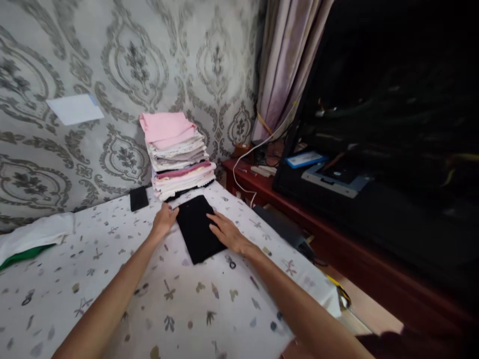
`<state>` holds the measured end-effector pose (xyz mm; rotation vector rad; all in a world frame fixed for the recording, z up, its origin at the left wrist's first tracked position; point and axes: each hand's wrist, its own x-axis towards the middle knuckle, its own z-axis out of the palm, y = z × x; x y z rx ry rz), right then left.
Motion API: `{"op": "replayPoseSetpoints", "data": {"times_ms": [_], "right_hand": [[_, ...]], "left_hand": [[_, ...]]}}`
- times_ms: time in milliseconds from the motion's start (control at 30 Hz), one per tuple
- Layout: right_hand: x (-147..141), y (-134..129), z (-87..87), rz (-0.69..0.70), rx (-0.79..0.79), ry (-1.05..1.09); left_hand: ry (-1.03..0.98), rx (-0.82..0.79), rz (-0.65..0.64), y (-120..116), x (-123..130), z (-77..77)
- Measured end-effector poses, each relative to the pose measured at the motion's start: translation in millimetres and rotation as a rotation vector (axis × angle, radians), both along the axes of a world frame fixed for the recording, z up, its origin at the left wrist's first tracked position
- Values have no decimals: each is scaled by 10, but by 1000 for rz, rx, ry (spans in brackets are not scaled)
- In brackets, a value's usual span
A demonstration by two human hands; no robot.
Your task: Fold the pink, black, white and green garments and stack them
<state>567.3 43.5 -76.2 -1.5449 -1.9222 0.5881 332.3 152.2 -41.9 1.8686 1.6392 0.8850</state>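
Cloth (199, 230) lies folded under the spread fingers of my right hand (229, 234); my left hand (164, 220) curls at its edge, whether pinching I can't make out.

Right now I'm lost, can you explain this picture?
No machine here, just a person's bare hands, filmed by a camera worn on their head. The right hand touches the right side of a folded black cloth; the left hand is at its left edge, though I can't tell whether it grips. The cloth lies on a patterned sheet. Beyond it stands a stack of folded clothes, with a small black item left of the stack and a white cloth farther left.
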Motion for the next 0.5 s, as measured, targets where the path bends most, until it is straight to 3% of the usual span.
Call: {"op": "replayPoseSetpoints", "data": {"times_ms": [233, 400, 500], "right_hand": [[-20, 47, 25, -107, 39, 164], [-41, 64, 74, -195, -25, 406], [-68, 58, 76, -255, -51, 579]], "left_hand": [[-642, -469, 28, -457, 119, -24], [-802, -710, -97, -573, 218, 46], [-871, -718, -103, -603, 342, 37]]}}
